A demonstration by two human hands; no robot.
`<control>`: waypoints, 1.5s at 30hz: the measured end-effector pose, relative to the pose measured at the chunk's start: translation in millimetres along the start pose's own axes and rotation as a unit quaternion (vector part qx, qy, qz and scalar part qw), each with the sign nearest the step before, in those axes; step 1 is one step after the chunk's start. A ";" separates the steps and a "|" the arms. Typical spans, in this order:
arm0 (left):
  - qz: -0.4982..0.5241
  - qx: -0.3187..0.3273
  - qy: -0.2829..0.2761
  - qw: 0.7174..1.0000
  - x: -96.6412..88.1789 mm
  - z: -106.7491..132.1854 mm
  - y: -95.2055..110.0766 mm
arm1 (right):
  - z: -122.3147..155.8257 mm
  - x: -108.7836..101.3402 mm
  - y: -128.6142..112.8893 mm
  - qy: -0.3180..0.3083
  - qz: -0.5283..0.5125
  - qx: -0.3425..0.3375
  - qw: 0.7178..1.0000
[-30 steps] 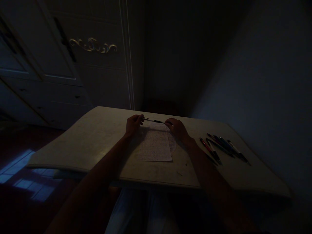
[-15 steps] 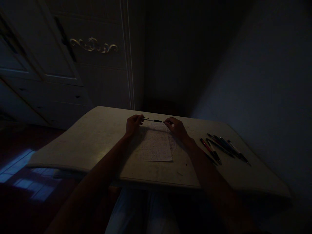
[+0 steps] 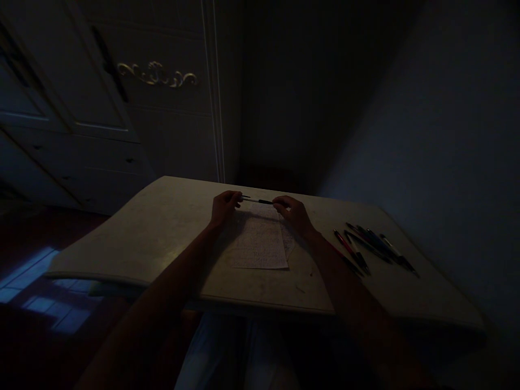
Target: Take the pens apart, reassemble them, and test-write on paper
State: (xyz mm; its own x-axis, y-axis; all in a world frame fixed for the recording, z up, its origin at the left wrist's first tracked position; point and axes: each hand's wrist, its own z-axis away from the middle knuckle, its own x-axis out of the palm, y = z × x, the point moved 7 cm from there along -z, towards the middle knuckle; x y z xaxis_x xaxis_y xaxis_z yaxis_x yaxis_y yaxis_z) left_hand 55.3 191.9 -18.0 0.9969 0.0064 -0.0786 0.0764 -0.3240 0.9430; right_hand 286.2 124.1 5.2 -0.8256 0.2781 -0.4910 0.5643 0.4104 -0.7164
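A pen (image 3: 257,200) with a pale barrel and a dark grip lies level between my two hands, above the far end of a sheet of paper (image 3: 260,244). My left hand (image 3: 226,207) pinches its pale end, where a thin dark piece like a clip shows. At the dark end, the fingers of my right hand (image 3: 291,210) are closed on the pen. The sheet bears faint writing, and a second paper (image 3: 287,241) shows from under its right side. Dim light hides finer detail.
Several pens (image 3: 379,246) lie in a loose group on the right of the pale table (image 3: 146,233), beside my right forearm. Small specks lie near the front edge. A cabinet (image 3: 170,135) with a gold ornament stands behind on the left; a wall (image 3: 447,151) borders the right.
Both hands keep hold of the pen, which has shifted very slightly to the right. The right fingers now sit a little further along its dark end. The papers stay put.
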 end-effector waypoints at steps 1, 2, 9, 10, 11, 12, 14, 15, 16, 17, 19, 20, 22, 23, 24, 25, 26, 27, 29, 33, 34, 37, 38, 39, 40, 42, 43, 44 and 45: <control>0.004 -0.002 -0.002 1.000 0.3 0.2 0.0 | -0.1 0.3 1.0 0.002 -0.003 0.004 1.000; 0.007 -0.004 -0.005 1.000 0.9 0.4 -0.1 | -0.1 0.6 2.2 0.005 -0.005 0.008 1.000; 0.131 0.015 -0.078 0.988 14.5 3.0 3.4 | 0.7 -2.6 15.4 0.058 0.002 0.054 0.997; 0.156 0.012 -0.089 0.984 16.7 3.0 2.9 | 0.7 -3.5 17.4 0.066 -0.003 0.061 0.996; 0.176 0.007 -0.093 0.980 18.0 2.6 1.8 | 0.5 -4.4 19.1 0.073 -0.008 0.067 0.995; 0.188 0.000 -0.089 0.978 18.2 1.8 0.1 | 0.2 -5.2 20.4 0.077 -0.012 0.071 0.994; 0.192 -0.018 -0.064 0.979 15.5 0.0 -4.2 | -0.7 -6.1 21.7 0.078 -0.015 0.075 0.994; 0.180 -0.031 -0.049 0.982 13.5 -0.7 -6.9 | -1.1 -6.5 21.9 0.078 -0.014 0.077 0.994; 0.157 -0.047 -0.036 0.986 11.7 -0.9 -9.7 | -1.3 -6.8 22.0 0.079 -0.015 0.079 0.994; 0.128 -0.064 -0.029 0.989 10.3 -0.6 -12.1 | -1.3 -6.9 22.1 0.080 -0.016 0.081 0.993; 0.069 -0.084 -0.029 0.994 8.9 0.9 -14.1 | -0.8 -7.4 22.0 0.087 -0.020 0.084 0.993; 0.046 -0.084 -0.035 0.995 8.9 1.9 -13.3 | -0.4 -7.5 22.1 0.091 -0.021 0.085 0.992; 0.012 -0.066 -0.048 0.997 9.8 3.6 -9.2 | 0.1 -6.9 22.9 0.093 -0.023 0.086 0.992; 0.000 -0.055 -0.053 0.997 10.2 4.3 -7.0 | 0.1 -6.4 23.4 0.092 -0.022 0.086 0.992; -0.009 -0.047 -0.058 0.997 10.7 4.9 -5.2 | 0.1 -6.0 23.9 0.090 -0.020 0.085 0.992; -0.011 -0.041 -0.062 0.997 11.2 5.2 -3.7 | -0.1 -5.6 24.4 0.089 -0.018 0.085 0.992; -0.007 -0.036 -0.064 0.997 11.3 5.2 -2.3 | -0.3 -5.5 24.8 0.088 -0.017 0.084 0.992; 0.001 -0.028 -0.063 0.998 11.3 5.0 -0.7 | -0.4 -5.6 25.0 0.088 -0.018 0.083 0.992; 0.019 -0.008 -0.058 0.998 10.7 4.5 3.3 | -0.4 -6.2 25.0 0.091 -0.022 0.085 0.992; 0.086 0.023 -0.059 0.994 11.8 5.1 9.9 | -0.1 -6.4 24.1 0.092 -0.023 0.089 0.991; 0.109 0.023 -0.066 0.992 13.2 5.6 10.3 | -0.1 -6.1 24.1 0.092 -0.021 0.087 0.992; 0.143 0.016 -0.078 0.987 16.4 5.8 8.4 | -0.2 -5.9 25.6 0.097 -0.020 0.082 0.992; 0.138 0.010 -0.073 0.988 16.2 5.1 6.4 | -0.3 -6.1 26.5 0.100 -0.021 0.081 0.991; 0.125 0.002 -0.065 0.990 15.4 4.3 3.7 | -0.5 -6.2 27.2 0.101 -0.022 0.082 0.991; 0.105 -0.008 -0.056 0.993 14.4 3.3 0.6 | -0.7 -6.4 27.5 0.101 -0.022 0.082 0.991; 0.054 -0.029 -0.045 0.997 12.7 1.9 -5.0 | -1.2 -7.2 27.3 0.101 -0.023 0.084 0.991; 0.032 -0.034 -0.046 0.998 12.6 1.7 -6.6 | -1.4 -7.7 26.8 0.101 -0.023 0.084 0.991; 0.015 -0.036 -0.054 0.998 13.4 1.9 -7.1 | -1.6 -8.1 26.2 0.101 -0.022 0.085 0.991; 0.007 -0.034 -0.066 0.997 14.8 2.5 -6.7 | -1.8 -8.5 25.7 0.101 -0.021 0.084 0.991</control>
State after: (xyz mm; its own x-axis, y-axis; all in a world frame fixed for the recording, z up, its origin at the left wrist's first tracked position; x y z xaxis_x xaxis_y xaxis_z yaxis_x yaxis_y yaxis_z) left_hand 69.5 191.9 -26.2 0.9871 -0.1234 -0.1023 0.0678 -0.2573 0.9640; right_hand 307.7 133.8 -8.1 -0.8228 0.4382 -0.3618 0.5071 0.2789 -0.8155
